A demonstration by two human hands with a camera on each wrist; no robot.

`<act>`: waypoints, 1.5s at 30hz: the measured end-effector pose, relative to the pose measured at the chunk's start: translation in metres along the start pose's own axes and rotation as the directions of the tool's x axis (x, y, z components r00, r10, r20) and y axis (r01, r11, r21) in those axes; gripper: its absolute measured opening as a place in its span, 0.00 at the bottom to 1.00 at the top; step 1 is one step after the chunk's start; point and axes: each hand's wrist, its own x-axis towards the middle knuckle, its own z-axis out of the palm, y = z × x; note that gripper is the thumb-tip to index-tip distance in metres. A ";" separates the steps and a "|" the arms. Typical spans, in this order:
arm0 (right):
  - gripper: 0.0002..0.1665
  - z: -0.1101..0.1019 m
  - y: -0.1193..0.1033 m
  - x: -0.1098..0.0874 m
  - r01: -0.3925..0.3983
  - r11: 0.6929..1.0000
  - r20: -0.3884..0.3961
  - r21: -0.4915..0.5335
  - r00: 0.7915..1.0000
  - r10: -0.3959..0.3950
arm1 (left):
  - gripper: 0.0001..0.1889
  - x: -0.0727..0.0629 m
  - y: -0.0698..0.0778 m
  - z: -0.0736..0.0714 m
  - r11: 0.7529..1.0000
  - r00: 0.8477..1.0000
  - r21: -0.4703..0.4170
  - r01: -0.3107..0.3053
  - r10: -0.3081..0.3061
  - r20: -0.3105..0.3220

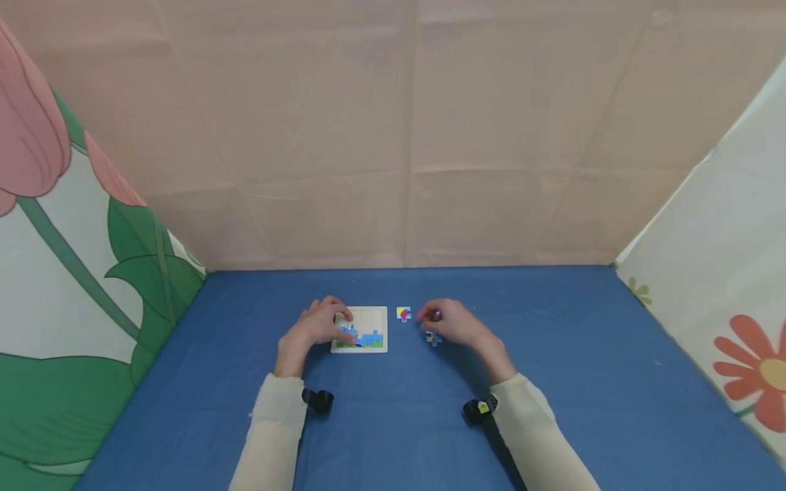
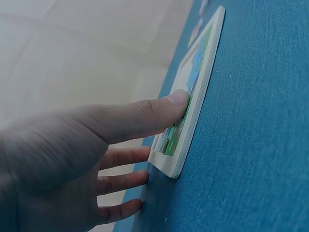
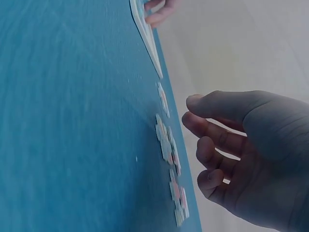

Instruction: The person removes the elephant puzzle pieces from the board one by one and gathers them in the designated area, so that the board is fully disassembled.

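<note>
A small puzzle board with a pale frame lies flat, with blue and green jigsaw pieces along its lower part. My left hand is at the board's left side. Its straight thumb rests on the pieces while the other fingers extend at the outer edge. Over the table to the right of the board, my right hand hovers with loosely bent fingers and nothing visible between them. Just beneath it is a jigsaw piece, partly hidden. Another colourful piece lies between the board and this hand.
In the right wrist view, several loose pieces lie in a row on the blue tabletop. A beige wall rises behind the table, with flower-printed panels at both sides.
</note>
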 end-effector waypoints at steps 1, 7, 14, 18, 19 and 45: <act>0.09 0.001 -0.002 0.001 0.002 1.000 0.001 0.006 1.000 -0.002 | 0.24 0.000 0.000 0.000 1.000 1.000 0.004 -0.001 0.001 0.000; 0.09 0.007 -0.014 0.006 0.069 0.998 0.015 0.012 0.997 -0.069 | 0.32 0.001 -0.001 0.002 1.000 1.000 0.021 0.004 -0.004 0.009; 0.09 0.014 -0.029 0.015 0.075 0.997 0.040 0.010 0.996 -0.075 | 0.34 0.002 -0.001 0.003 1.000 1.000 0.015 0.008 -0.009 0.016; 0.09 0.018 -0.036 0.023 0.128 0.991 0.049 -0.035 0.991 -0.126 | 0.34 0.003 -0.001 0.002 1.000 1.000 0.015 0.015 -0.016 0.015; 0.08 0.020 -0.037 0.024 0.143 0.989 0.051 -0.046 0.989 -0.140 | 0.34 0.003 -0.001 0.001 1.000 1.000 0.016 0.018 -0.018 0.016; 0.08 0.041 -0.068 0.052 0.212 0.977 0.173 -0.034 0.964 -0.203 | 0.32 0.004 0.000 -0.001 0.999 0.999 0.009 0.031 -0.031 0.036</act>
